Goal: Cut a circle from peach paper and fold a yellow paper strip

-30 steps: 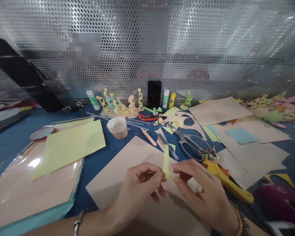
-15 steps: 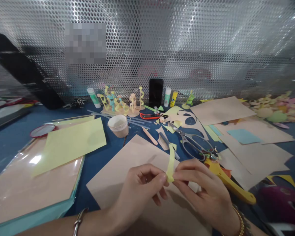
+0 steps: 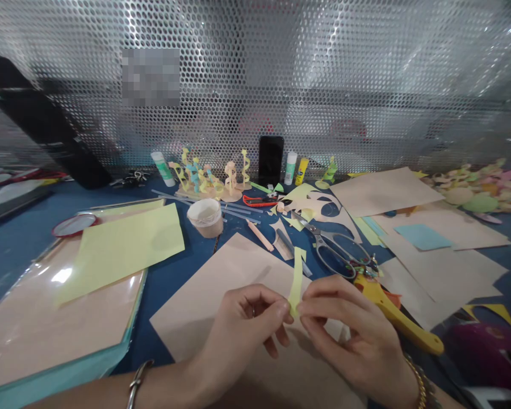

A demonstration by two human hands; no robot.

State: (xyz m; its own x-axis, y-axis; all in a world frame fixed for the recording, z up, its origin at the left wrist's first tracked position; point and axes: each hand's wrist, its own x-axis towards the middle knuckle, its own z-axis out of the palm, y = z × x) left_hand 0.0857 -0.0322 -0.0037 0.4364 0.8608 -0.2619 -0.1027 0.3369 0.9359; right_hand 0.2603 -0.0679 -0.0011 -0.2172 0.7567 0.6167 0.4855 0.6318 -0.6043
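Observation:
A narrow yellow-green paper strip stands upright between my hands, its lower end at my fingertips. My left hand pinches that lower end between thumb and index finger. My right hand grips the same end from the other side, fingers bent and pressed together. Both hands are above a large beige sheet lying at an angle on the blue table. Just beyond the strip are a curled beige scrap and a pinkish pencil-like stick.
Grey scissors and a yellow-handled tool lie to the right. A paper cup stands left of centre. Behind are glue sticks, a black phone, a red cutter and curled paper figures. Yellow paper lies left.
The strip's upper part has straightened slightly, and its lower end has turned between my fingertips. My right fingers have shifted a little; my left hand is nearly unchanged.

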